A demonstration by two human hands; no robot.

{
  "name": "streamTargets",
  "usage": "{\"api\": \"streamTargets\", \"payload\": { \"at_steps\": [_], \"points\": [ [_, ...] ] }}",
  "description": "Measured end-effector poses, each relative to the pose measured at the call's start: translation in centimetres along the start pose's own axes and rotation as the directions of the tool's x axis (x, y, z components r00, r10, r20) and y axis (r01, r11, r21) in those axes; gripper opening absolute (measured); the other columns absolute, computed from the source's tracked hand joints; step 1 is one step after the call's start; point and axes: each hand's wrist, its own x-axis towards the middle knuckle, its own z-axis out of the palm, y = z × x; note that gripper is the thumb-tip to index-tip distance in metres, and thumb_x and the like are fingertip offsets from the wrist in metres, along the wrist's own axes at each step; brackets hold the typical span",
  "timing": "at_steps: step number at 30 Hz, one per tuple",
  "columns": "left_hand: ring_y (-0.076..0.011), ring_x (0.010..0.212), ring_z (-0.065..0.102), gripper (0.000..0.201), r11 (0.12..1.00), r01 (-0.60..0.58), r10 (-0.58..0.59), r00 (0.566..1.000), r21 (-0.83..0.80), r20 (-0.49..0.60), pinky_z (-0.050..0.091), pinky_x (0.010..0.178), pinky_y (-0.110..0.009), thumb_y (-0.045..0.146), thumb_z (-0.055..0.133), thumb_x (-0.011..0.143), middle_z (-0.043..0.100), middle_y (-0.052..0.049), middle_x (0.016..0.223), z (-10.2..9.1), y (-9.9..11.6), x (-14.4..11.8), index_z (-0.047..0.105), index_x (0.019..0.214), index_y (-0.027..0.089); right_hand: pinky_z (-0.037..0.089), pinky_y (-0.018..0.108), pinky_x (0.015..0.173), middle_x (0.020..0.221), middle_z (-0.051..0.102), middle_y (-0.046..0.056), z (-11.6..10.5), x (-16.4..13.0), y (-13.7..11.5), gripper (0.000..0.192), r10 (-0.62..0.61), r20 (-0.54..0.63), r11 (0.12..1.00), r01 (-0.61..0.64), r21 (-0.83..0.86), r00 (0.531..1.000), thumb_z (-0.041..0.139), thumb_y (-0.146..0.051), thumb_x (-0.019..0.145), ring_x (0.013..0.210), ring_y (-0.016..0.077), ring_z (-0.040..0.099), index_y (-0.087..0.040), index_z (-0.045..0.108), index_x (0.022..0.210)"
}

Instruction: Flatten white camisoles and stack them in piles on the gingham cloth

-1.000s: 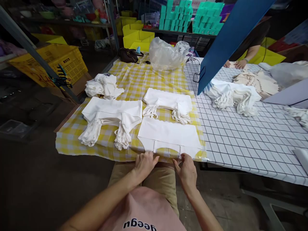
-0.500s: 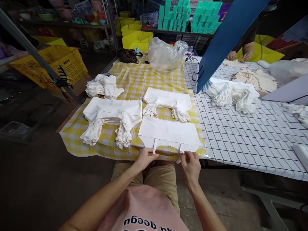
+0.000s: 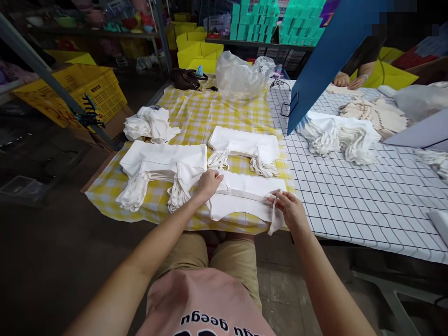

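Note:
A white strapped garment [image 3: 241,198] lies flat on the yellow checked cloth [image 3: 196,116] at the table's near edge. My left hand [image 3: 209,183] pinches its strap at the garment's upper left corner. My right hand [image 3: 290,209] grips the other strap end at the right side, and a strap tail hangs below it. The strap runs stretched across the garment between both hands. Left of it sits a stack of folded white garments [image 3: 164,172], and a second stack [image 3: 245,149] lies just behind.
A crumpled white pile [image 3: 150,123] and a clear plastic bag [image 3: 243,77] sit farther back. A blue board [image 3: 332,51] leans over the white gridded table [image 3: 367,200]. Another person's hands [image 3: 350,81] work at the far right near more white garments [image 3: 338,135]. Yellow crates [image 3: 80,91] stand left.
Both hands lifted from the table's near edge onto the garment, carrying the straps up and across it. The garment's lower part now lies folded over.

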Motion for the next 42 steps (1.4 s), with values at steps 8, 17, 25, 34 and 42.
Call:
{"api": "streamTargets", "payload": {
  "at_steps": [8, 17, 25, 34, 42],
  "points": [
    [-0.0188, 0.076, 0.058, 0.023, 0.979, -0.025, 0.016, 0.999, 0.203, 0.046, 0.036, 0.063, -0.027, 0.028, 0.045, 0.083, 0.066, -0.008, 0.08, 1.8, -0.4, 1.3, 0.063, 0.075, 0.017, 0.052, 0.021, 0.059, 0.068, 0.068, 0.004, -0.1, 1.8, 0.4, 0.028, 0.076, 0.059, 0.996, -0.078, 0.045, 0.995, 0.079, -0.03, 0.054, 0.069, 0.015, 0.065, -0.017, 0.057, 0.065],
    [-0.0176, 0.075, 0.06, 0.022, 0.991, 0.048, -0.059, 0.994, 0.122, 0.095, 0.039, 0.064, -0.025, 0.029, 0.048, 0.081, 0.069, -0.006, 0.082, 1.4, -0.5, 1.9, 0.067, 0.081, 0.018, 0.05, 0.017, 0.05, 0.061, 0.064, 0.001, 0.1, 1.6, 0.5, 0.023, 0.098, 0.009, 0.993, -0.098, 0.065, 0.995, 0.077, -0.025, 0.058, 0.06, 0.0116, 0.063, -0.018, 0.056, 0.066],
    [-0.0211, 0.093, 0.058, 0.037, 0.993, -0.004, -0.013, 0.991, 0.12, 0.136, 0.041, 0.078, -0.028, 0.03, 0.053, 0.081, 0.064, -0.009, 0.099, 0.3, 0.0, 0.2, 0.053, 0.115, 0.015, 0.04, 0.016, 0.038, 0.066, 0.062, -0.004, 0.3, 0.9, 0.1, 0.033, 0.06, -0.001, 0.993, -0.06, 0.102, 0.998, 0.079, -0.03, 0.049, 0.046, 0.0068, 0.055, -0.019, 0.056, 0.07],
    [-0.0216, 0.092, 0.057, 0.029, 0.954, -0.016, 0.001, 0.999, 0.298, 0.053, 0.041, 0.076, -0.029, 0.032, 0.053, 0.082, 0.058, -0.011, 0.104, -0.5, -1.6, -8.2, 0.051, 0.106, 0.016, 0.034, 0.019, 0.04, 0.06, 0.057, -0.004, -1.4, -3.1, -0.4, 0.038, 0.071, 0.108, 0.996, -0.066, -0.054, 0.992, 0.073, -0.038, 0.058, 0.045, 0.0071, 0.047, -0.02, 0.059, 0.089],
    [-0.0144, 0.06, 0.056, 0.021, 0.974, 0.226, -0.216, 0.952, -0.025, 0.217, 0.035, 0.055, -0.024, 0.038, 0.059, 0.074, 0.059, 0.0, 0.06, -0.4, -2.3, -8.7, 0.062, 0.079, 0.017, 0.041, 0.021, 0.05, 0.061, 0.061, -0.002, -3.0, -6.4, 1.4, 0.042, 0.104, 0.075, 0.989, -0.095, -0.111, 0.992, 0.074, -0.042, 0.058, 0.052, 0.0093, 0.052, -0.02, 0.061, 0.092]
  ]
}}
